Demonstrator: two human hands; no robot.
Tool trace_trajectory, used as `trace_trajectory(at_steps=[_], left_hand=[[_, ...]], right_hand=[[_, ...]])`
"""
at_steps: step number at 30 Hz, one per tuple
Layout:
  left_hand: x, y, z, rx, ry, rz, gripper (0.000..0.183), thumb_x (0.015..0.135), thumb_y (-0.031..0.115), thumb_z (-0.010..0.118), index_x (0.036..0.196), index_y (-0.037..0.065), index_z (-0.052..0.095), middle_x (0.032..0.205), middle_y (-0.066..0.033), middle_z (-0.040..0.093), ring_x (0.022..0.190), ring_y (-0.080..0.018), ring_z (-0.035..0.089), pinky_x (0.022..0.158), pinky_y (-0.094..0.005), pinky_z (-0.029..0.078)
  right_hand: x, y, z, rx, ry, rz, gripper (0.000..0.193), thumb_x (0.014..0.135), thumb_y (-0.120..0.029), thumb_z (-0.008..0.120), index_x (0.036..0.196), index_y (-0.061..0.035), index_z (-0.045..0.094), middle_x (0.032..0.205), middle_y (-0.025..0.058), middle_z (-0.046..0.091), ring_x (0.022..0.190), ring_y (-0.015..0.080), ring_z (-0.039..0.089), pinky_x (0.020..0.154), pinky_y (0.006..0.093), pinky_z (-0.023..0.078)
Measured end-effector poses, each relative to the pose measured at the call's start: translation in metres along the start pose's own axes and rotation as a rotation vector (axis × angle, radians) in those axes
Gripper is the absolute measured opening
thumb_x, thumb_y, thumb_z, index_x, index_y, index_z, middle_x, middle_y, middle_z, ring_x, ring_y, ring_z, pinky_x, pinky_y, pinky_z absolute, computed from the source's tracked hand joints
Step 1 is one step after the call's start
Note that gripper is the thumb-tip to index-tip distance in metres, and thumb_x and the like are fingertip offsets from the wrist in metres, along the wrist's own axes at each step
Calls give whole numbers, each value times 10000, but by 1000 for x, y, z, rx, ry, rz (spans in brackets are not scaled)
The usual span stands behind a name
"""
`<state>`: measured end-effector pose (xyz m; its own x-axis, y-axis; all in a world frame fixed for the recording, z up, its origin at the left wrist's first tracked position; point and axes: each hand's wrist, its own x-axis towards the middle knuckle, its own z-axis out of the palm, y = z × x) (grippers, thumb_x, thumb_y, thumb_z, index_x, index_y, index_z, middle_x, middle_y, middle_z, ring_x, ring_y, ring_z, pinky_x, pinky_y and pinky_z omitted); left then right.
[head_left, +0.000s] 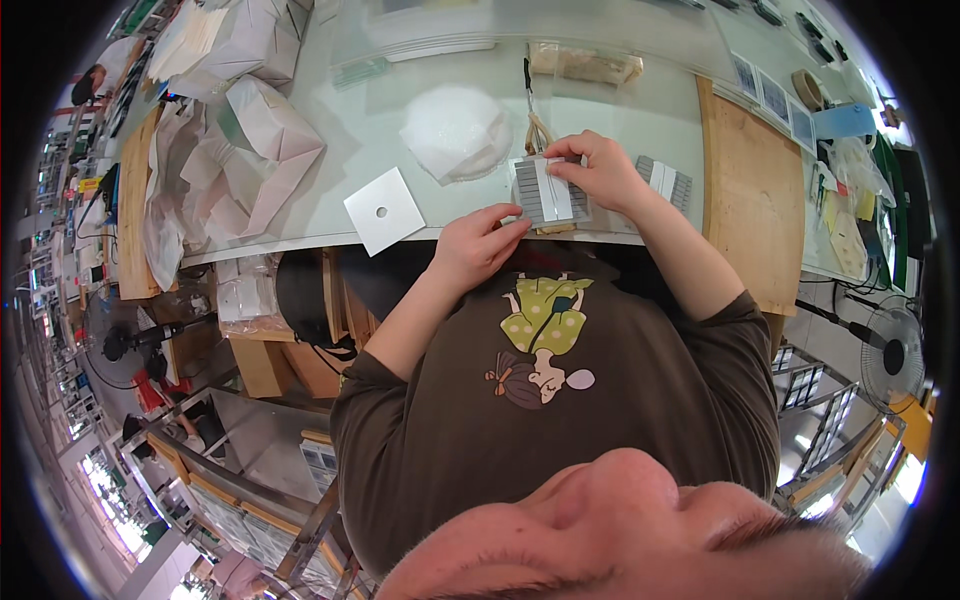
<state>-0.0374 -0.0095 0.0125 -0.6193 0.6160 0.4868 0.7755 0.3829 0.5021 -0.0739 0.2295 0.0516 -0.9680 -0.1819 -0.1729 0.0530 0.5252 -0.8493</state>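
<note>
A stack of grey striped pieces [533, 194] with a pale strip [555, 193] down its middle lies at the table's front edge. My left hand [478, 245] holds its left side, with thumb and forefinger at the edge. From the right, my right hand [603, 172] pinches the upper end of the pale strip, though the fingertips partly hide what they grip. A similar grey striped stack [665, 183] lies to the right, beyond my right wrist. To the left rests a white square plate [384, 211] with a small round hole.
A white translucent plastic bag [456, 132] sits behind the plate. Crumpled white packaging [250, 150] covers the left side. A brush-like tool [537, 130] and a wrapped block [586, 65] lie farther back. A wooden board [750, 190] borders the right. A fan [893, 355] stands at far right.
</note>
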Motion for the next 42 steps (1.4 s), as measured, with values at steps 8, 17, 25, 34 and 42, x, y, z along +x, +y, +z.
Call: trace_trajectory(at_steps=[8, 17, 25, 34, 42], left_hand=[[0, 0, 1, 5, 23, 7, 242, 742, 66, 714, 975, 125, 687, 1021, -45, 641, 651, -168, 619, 566, -278, 514], [-2, 3, -1, 17, 16, 11, 252, 732, 52, 704, 976, 113, 685, 1025, -52, 644, 665, -174, 625, 571, -280, 516], [-7, 1, 1, 32, 16, 30, 254, 719, 43, 704, 965, 108, 687, 1029, -57, 647, 670, -183, 627, 573, -284, 515], [-10, 0, 4, 39, 35, 33, 264, 714, 60, 688, 973, 101, 666, 1038, -37, 630, 711, -181, 622, 570, -296, 499], [-8, 2, 5, 39, 74, 39, 227, 736, 65, 693, 959, 98, 667, 1021, -38, 639, 701, -181, 630, 564, -290, 501]], right_hand=[[-5, 13, -6, -281, 295, -305, 169, 835, -95, 635, 990, -34, 661, 979, 109, 626, 899, 244, 590, 794, 324, 479], [-23, 24, -4, -209, 263, -242, 161, 857, -31, 563, 995, -5, 643, 1045, 131, 618, 980, 287, 581, 832, 345, 480], [-21, 28, -1, -229, 271, -274, 171, 858, -31, 559, 1002, -4, 647, 1026, 142, 633, 981, 301, 580, 848, 356, 473], [-22, 30, 4, -234, 303, -283, 166, 852, -27, 565, 992, 1, 652, 996, 133, 650, 952, 295, 590, 842, 353, 471], [-23, 30, 6, -248, 325, -286, 168, 847, -24, 567, 988, 3, 653, 979, 128, 655, 931, 290, 590, 826, 354, 472]])
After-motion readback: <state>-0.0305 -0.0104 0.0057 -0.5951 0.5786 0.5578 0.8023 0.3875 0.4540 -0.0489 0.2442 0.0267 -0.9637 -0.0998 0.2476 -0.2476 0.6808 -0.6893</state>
